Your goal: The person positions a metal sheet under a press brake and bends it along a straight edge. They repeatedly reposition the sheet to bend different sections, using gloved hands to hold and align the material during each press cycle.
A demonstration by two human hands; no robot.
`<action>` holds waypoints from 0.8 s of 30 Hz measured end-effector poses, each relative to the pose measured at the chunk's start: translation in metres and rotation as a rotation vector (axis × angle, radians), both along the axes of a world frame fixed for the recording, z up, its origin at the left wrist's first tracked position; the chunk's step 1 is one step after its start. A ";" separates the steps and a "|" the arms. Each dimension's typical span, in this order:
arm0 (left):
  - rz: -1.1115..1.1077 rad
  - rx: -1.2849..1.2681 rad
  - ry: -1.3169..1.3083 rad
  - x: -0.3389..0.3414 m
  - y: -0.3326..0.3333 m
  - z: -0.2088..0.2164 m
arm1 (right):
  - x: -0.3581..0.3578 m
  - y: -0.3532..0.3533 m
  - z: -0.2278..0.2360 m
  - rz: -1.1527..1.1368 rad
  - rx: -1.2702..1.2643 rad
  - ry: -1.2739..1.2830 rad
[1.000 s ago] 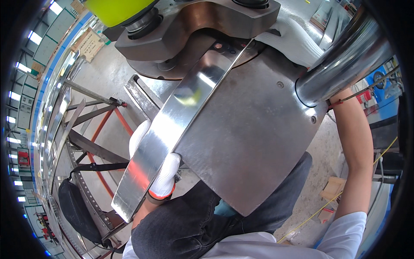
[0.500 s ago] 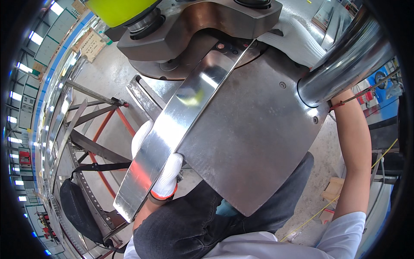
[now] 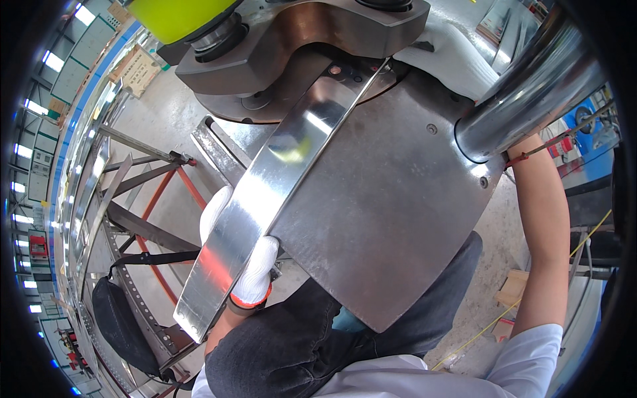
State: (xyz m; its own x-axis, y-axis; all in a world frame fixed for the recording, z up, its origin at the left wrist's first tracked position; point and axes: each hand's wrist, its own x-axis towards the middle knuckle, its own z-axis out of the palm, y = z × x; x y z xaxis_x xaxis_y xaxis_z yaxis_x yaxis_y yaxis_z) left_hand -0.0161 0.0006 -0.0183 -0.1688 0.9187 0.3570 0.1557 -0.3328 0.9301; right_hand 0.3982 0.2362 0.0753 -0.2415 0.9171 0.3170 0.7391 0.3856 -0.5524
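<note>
A long, shiny sheet-metal strip [image 3: 265,174] slants from the lower left up to a machine. It lies along the left edge of a flat dark steel plate [image 3: 385,199], and its far end reaches under a heavy steel block [image 3: 298,46]. My left hand [image 3: 255,272], in a white knitted glove, is closed around the strip near its lower end, the thumb on the near side and the fingers on the far side. My right hand [image 3: 458,63], gloved too, reaches around the plate to the strip's far end. Its fingertips are hidden beside the block.
A thick polished steel post [image 3: 531,93] rises at the right of the plate. A bright yellow-green cylinder [image 3: 179,16] sits above the block. On the left stands a metal rack [image 3: 149,199] with orange legs and a black bag [image 3: 123,325]. Cardboard [image 3: 136,69] leans farther back.
The whole view has shifted very slightly. Both hands and the metal strip keep practically the same places.
</note>
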 end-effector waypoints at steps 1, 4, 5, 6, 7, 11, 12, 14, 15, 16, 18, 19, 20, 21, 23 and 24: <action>-0.019 0.007 -0.016 0.002 0.004 -0.003 | -0.002 -0.017 0.014 -0.008 0.030 -0.025; -0.021 0.016 -0.036 0.003 0.005 -0.004 | -0.011 -0.032 0.034 0.011 0.079 -0.047; -0.011 0.018 -0.027 0.001 0.003 -0.003 | -0.015 -0.032 0.036 0.022 0.088 -0.041; -0.001 0.021 -0.018 0.000 0.002 -0.003 | -0.017 -0.029 0.037 0.033 0.090 -0.035; 0.011 0.023 -0.009 -0.002 0.000 -0.002 | -0.017 -0.023 0.035 0.045 0.093 -0.027; -0.033 -0.008 -0.027 0.004 0.004 -0.001 | 0.020 -0.008 0.018 0.106 0.128 -0.045; -0.031 -0.018 -0.024 0.004 0.003 0.001 | 0.021 -0.002 0.015 0.164 0.150 -0.049; -0.029 -0.016 -0.008 0.003 0.003 0.001 | 0.028 0.003 0.010 0.170 0.116 -0.038; -0.028 -0.002 0.006 0.002 0.004 -0.001 | 0.029 0.003 0.010 0.171 0.099 -0.032; -0.019 0.011 0.024 0.000 0.003 -0.003 | 0.015 -0.005 0.018 0.136 0.109 -0.021; -0.013 0.015 0.015 -0.001 0.003 -0.004 | -0.007 -0.026 0.036 0.061 0.128 -0.003; -0.012 0.018 0.009 -0.001 0.003 -0.005 | -0.009 -0.028 0.039 0.059 0.131 -0.017; -0.015 0.012 0.006 -0.001 0.002 -0.004 | -0.010 -0.029 0.040 0.058 0.135 -0.031; -0.021 0.005 0.002 0.000 0.002 -0.003 | -0.010 -0.030 0.041 0.054 0.138 -0.046; -0.028 0.000 -0.001 0.001 0.003 -0.003 | -0.011 -0.030 0.042 0.121 0.233 -0.053; -0.028 0.002 0.002 0.000 0.003 -0.004 | -0.010 -0.030 0.042 0.128 0.242 -0.055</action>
State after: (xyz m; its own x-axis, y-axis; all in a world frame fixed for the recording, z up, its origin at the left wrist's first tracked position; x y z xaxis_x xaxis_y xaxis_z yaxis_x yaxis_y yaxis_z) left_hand -0.0160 0.0038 -0.0227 -0.1428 0.9222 0.3595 0.1481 -0.3392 0.9290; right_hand 0.3878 0.2059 0.1172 -0.3737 0.7773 0.5061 0.7019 0.5937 -0.3936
